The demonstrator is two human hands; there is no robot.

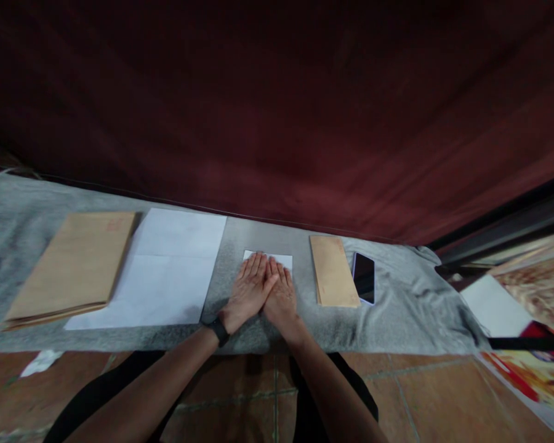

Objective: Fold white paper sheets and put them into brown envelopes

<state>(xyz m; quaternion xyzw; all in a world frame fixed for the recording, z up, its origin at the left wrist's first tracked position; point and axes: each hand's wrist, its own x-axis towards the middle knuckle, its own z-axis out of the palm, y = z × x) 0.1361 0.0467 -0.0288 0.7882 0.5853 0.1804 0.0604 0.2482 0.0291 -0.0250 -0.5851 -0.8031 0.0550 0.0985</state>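
My left hand lies flat, fingers stretched out and pointing away from me, with a dark band round its wrist. Beside it my right hand is also flat, and the left thumb rests over its edge. Both palms press on a small white piece of paper, of which only the far edge and corners show; the hands cover the rest. To the right of my hands lies a small stack of brown envelopes. Large white sheets with a crease across them lie to the left.
Large brown envelopes lie stacked at the far left, partly over the white sheets. A dark-screened phone is right of the small envelopes. A grey cloth covers the narrow surface, and a dark red curtain hangs behind it.
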